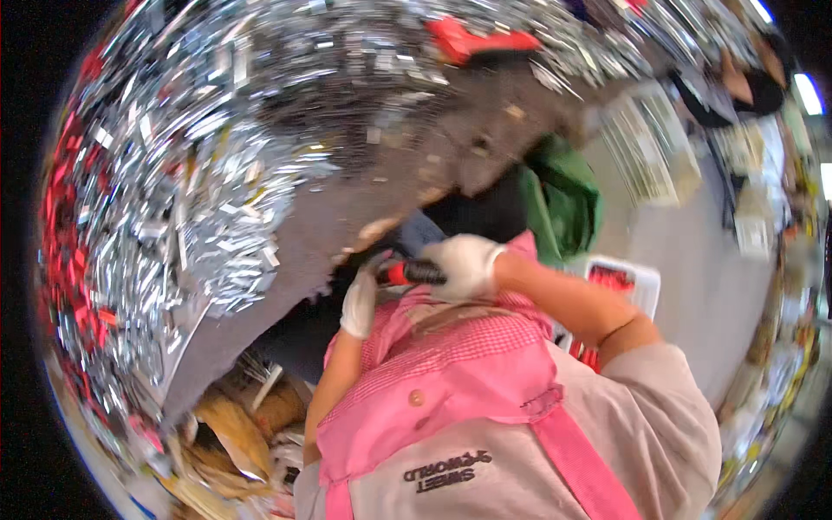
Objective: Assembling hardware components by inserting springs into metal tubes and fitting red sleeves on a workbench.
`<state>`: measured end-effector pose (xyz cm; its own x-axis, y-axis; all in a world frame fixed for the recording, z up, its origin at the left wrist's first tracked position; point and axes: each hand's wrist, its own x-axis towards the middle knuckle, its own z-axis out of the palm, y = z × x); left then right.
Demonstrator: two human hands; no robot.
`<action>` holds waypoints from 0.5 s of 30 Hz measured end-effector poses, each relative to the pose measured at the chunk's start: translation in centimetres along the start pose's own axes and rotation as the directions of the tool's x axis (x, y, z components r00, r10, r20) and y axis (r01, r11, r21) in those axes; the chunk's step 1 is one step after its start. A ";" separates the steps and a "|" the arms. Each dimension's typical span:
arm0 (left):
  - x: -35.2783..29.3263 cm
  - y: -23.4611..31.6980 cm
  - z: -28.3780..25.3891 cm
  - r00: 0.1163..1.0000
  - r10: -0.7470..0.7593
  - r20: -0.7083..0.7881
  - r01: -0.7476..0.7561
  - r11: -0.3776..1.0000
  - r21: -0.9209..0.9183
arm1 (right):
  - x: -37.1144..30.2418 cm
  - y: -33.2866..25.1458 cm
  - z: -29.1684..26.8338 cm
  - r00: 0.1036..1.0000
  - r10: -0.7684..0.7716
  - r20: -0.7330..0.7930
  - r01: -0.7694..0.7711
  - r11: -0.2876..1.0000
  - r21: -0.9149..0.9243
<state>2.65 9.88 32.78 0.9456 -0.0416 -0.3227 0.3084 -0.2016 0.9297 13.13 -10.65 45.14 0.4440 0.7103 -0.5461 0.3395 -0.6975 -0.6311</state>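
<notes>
In front of my waist, close to the table's near edge, I hold a small red-and-black object (417, 272) with both hands. Its shape suggests a handle, but blur hides the exact kind. White-gloved, my right hand (464, 267) closes around the black end. My left hand (359, 302), gloved in white too, has its fingers closed at the red end; its fingertips are smeared. A pink apron (442, 373) lies just below both hands. Beyond them, a large heap of small shiny silver pieces (234, 173) covers much of the grey-brown tabletop (347, 208).
Red pieces (65, 208) line the heap's left side; a larger red item (481, 42) lies at the far side. Right of me are a green bag or cloth (568, 204) and a white crate (646, 290) with red things. Brown wrapping (230, 425) sits lower left. Another person (754, 82) is far right.
</notes>
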 end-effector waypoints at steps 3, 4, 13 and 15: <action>-0.7 8.0 3.6 0.809 0.561 0.174 -0.545 0.606 0.579 | -8.9 4.0 -0.1 0.866 -0.026 -0.499 0.168 0.956 0.242; -1.0 10.5 5.3 0.840 0.499 0.212 -0.526 0.654 0.544 | -11.1 4.5 0.6 0.743 -0.128 -0.657 0.117 0.991 -0.061; -0.9 9.5 1.8 0.993 -0.031 0.111 0.116 0.238 -0.964 | -35.9 21.7 17.6 0.308 0.675 -0.671 -0.157 0.731 0.664; -2.5 8.3 -2.1 0.969 0.034 -0.245 -0.248 0.167 -0.954 | -40.7 22.1 19.6 0.260 0.936 -0.239 -0.058 0.262 0.963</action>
<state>3.09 10.36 41.69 0.9519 0.1931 -0.2378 -0.0837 0.9106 0.4048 -13.74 -53.12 42.61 0.6309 -0.4909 -0.6008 -0.7356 -0.1325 -0.6643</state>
